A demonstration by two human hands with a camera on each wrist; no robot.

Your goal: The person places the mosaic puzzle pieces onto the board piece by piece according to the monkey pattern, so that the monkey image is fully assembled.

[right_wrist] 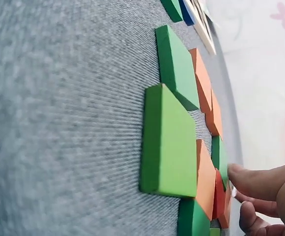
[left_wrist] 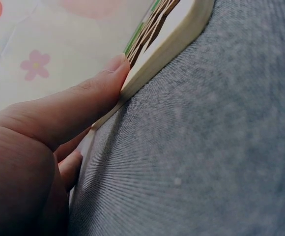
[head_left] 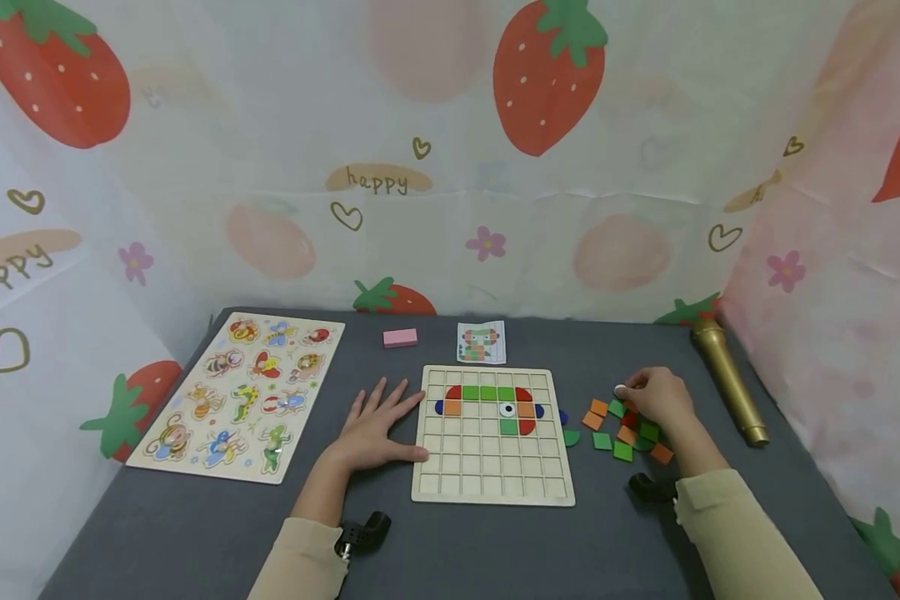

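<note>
The wooden grid board (head_left: pixel 487 487) lies flat, with red, green, orange and blue pieces and a white eye piece (head_left: pixel 507 409) set in its upper cells. My left hand (head_left: pixel 375 429) is spread on the cloth at the board's left side. Its thumb (left_wrist: pixel 98 96) touches the board edge in the left wrist view. Over the loose pile at the right, my right hand (head_left: pixel 658 396) pinches a small white round piece (head_left: pixel 619 390) between thumb and fingertips. Below it lie green squares (head_left: pixel 622 451), orange squares (head_left: pixel 592 420) and red pieces, partly hidden by the hand.
A picture card (head_left: pixel 482 342) and a pink block (head_left: pixel 400 338) lie behind the board. An insect puzzle board (head_left: pixel 240 400) occupies the left side. At the far right lies a gold cylinder (head_left: pixel 731 383). Green and blue pieces sit close to the board's right edge.
</note>
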